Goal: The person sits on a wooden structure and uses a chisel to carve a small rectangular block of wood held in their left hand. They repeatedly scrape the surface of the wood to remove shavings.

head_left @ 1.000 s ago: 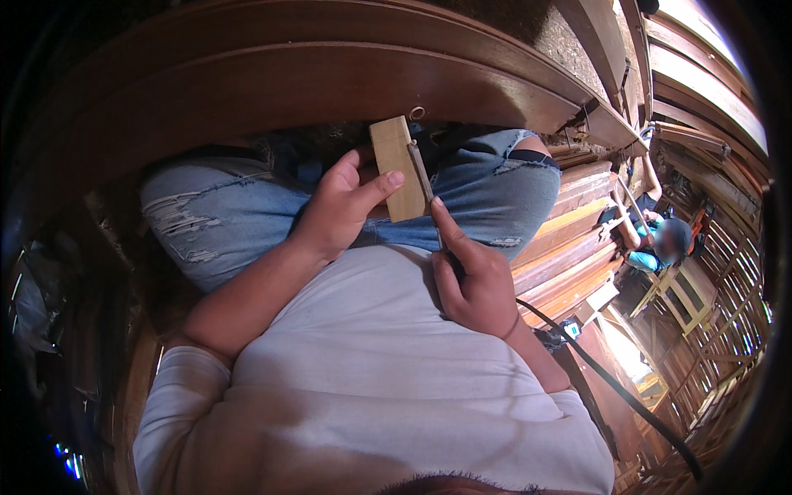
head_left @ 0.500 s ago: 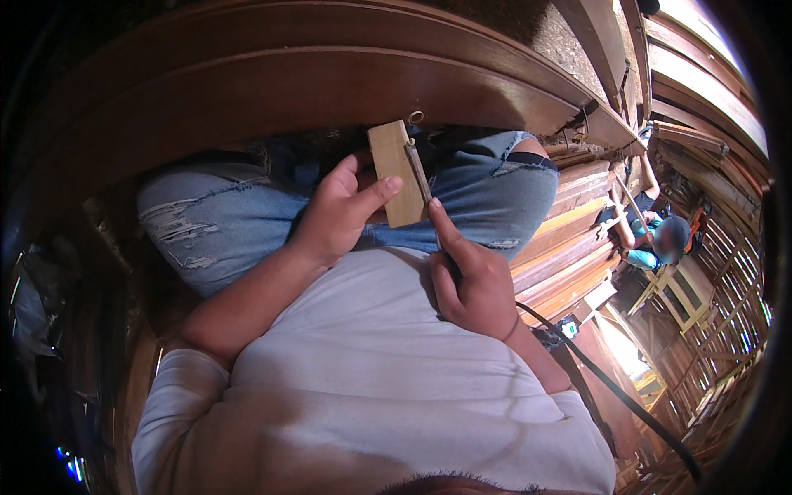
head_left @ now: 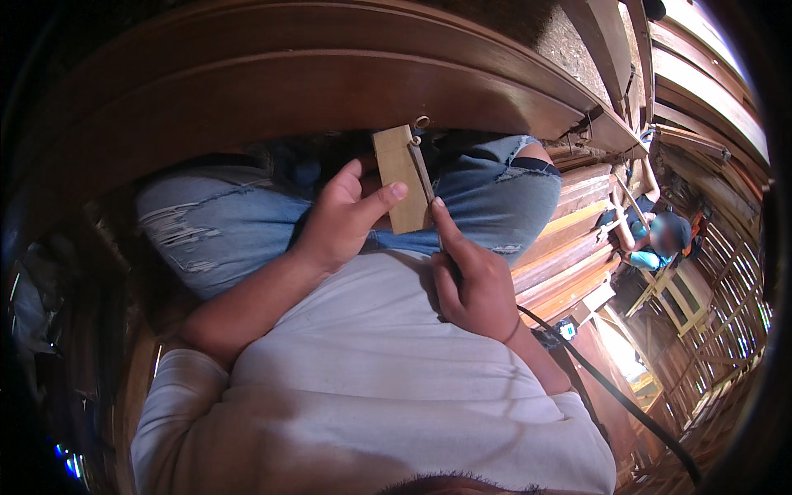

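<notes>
- With the block as our dial's centre, a long dark brown board (head_left: 272, 87) crosses at 12 o'clock, and our torn jeans (head_left: 491, 186) spread out at 9 and 3.
- Our left hand (head_left: 340, 214), at 8 o'clock, grasps the block, thumb flat on its face; we cannot see all the fingers behind it. We judge it best to keep that thumb back from the cutting edge.
- Our right hand (head_left: 477, 285), at 5 o'clock, is curled round the tool's near end, forefinger laid along it. We would do well to steer with that finger, keeping the pressure light and the angle low.
- The pale wooden block (head_left: 396, 169) is above our lap; its long axis runs from just short of 12 to just short of 6.
- The narrow chisel-like tool (head_left: 422, 172) lies along the block's 3 o'clock edge, tip pointing toward 11, nearly parallel to that axis.
- A small pale curl (head_left: 416, 140) sits at the tip; thin, even strokes probably suit this grain.
</notes>
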Tool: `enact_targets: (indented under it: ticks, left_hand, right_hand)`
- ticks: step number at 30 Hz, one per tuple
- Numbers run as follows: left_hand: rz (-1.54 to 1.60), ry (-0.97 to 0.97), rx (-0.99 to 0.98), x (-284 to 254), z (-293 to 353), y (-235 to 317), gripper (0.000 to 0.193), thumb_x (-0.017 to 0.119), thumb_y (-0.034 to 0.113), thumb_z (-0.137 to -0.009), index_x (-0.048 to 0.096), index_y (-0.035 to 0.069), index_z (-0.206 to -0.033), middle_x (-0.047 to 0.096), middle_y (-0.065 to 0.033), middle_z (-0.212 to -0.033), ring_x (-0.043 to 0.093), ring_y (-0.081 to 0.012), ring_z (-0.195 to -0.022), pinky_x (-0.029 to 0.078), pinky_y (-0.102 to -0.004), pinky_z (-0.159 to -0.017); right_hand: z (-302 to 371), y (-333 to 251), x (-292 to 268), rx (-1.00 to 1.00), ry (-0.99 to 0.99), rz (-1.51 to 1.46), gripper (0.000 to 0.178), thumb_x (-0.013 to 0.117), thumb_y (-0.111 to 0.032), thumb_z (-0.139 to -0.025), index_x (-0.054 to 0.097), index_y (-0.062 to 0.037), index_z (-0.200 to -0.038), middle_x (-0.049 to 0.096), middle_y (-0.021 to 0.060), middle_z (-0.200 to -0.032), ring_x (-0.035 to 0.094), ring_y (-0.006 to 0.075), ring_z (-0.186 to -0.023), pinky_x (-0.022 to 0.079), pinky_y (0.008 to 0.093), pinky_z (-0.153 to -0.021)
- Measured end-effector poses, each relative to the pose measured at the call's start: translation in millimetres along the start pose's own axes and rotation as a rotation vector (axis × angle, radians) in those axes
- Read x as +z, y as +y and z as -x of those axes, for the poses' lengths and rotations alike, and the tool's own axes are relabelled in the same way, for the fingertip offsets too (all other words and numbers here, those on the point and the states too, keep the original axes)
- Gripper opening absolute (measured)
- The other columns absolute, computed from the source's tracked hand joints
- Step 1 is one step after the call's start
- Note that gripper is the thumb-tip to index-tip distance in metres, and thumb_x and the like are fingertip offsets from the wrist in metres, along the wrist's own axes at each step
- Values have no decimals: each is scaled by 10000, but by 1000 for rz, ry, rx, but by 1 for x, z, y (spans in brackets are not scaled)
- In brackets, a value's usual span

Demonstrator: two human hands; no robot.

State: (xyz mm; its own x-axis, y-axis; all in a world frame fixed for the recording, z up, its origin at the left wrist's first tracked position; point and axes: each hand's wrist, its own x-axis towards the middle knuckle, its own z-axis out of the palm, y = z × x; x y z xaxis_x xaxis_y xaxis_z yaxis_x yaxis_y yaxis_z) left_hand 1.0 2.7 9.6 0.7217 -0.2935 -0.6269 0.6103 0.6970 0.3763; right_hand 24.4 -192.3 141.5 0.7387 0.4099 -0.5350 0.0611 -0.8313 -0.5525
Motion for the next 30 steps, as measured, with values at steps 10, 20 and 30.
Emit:
enact_targets:
  ticks: [10, 20, 30]
  left_hand:
    - [-17, -6, -5, -1, 1, -1, 482, 735, 210, -1120, 540, -11, -1501, 754, -136, -1312, 769, -203, -1164, 653, -391, -1018]
    - [-46, -31, 25, -10, -3, 6, 398, 717, 231, -1130, 613, 11, -1445, 757, -114, -1290, 769, -191, -1137, 641, -377, -1025]
    - [-59, -5, 43, -13, -4, 4, 373, 726, 204, -1122, 629, -1, -1418, 770, -116, -1252, 775, -179, -1101, 638, -357, -1007]
  right_hand:
    - [2, -5, -3, 47, -20, -25, 767, 652, 12, -987, 478, -92, -1726, 710, 246, -857, 728, 438, -762, 592, 455, -784]
    - [-1, -16, 18, 46, 78, -47, 719, 673, -58, -1030, 467, -69, -1719, 692, 264, -819, 706, 473, -769, 546, 506, -740]
    - [-4, -20, 25, 84, 48, 69, 740, 678, -99, -1043, 415, -66, -1734, 705, 257, -807, 713, 479, -759, 547, 557, -737]
